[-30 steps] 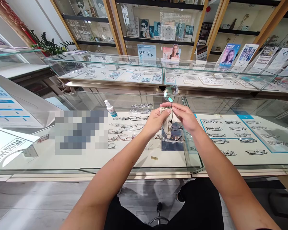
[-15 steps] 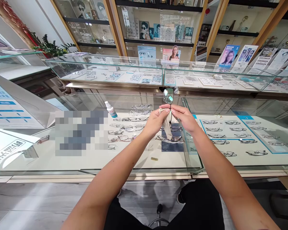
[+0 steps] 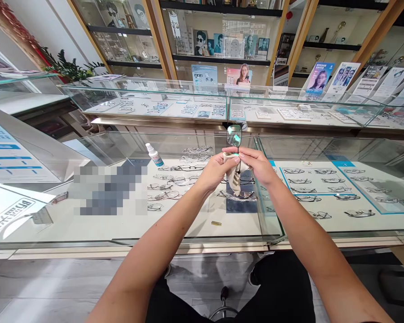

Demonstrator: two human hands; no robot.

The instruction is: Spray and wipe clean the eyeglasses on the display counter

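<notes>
Above the glass counter I hold a pair of dark-framed eyeglasses turned on end, one lens pointing up with green reflections on it. My left hand is closed, pinching a pale beige cleaning cloth against the lower part of the glasses. Close beside it, my right hand grips the frame near the bridge, its fingertips almost touching the left ones. The lower lens is largely hidden by the fingers and cloth. The cloth hangs down below both hands.
A white spray bottle stands on the counter, left of my hands. Several eyeglasses lie in rows inside the glass case. A small gold-coloured piece lies near the front edge. Behind is a second glass display case.
The cloth has shifted and bunched in my left hand, its hanging part now wider. The glasses and both hands stay nearly in place; the view has moved slightly.
</notes>
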